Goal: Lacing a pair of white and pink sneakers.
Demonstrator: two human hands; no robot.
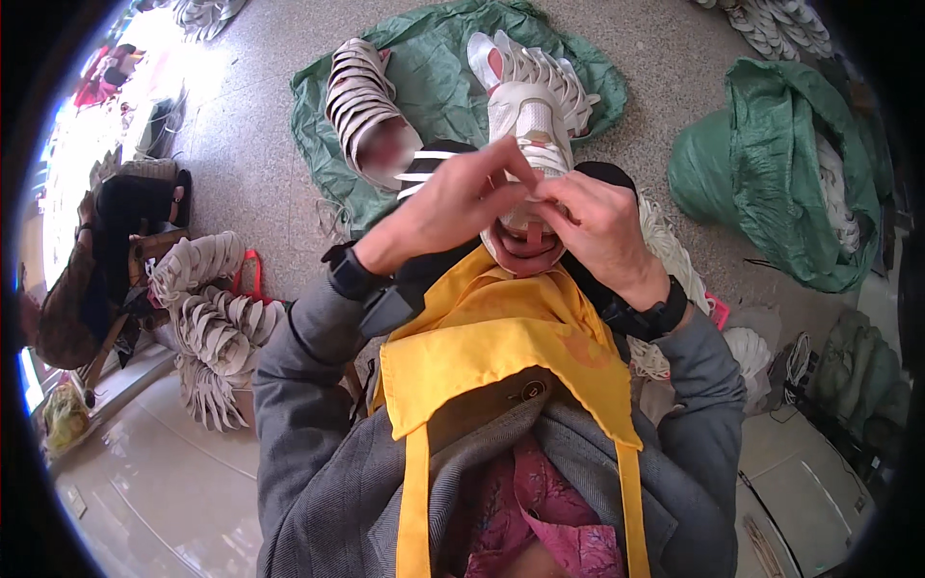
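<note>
Yellow apron (491, 371) spreads across the lower centre; above it, at upper centre of the frame, a white sneaker (528, 118) with a pinkish inside points its toe toward the top edge; left hand (461, 200) and right hand (605, 226) meet over its laces (549, 159), fingertips bunched; whether either grip is closed on a lace, I cannot tell; green sheet (434, 75) lies beyond.
</note>
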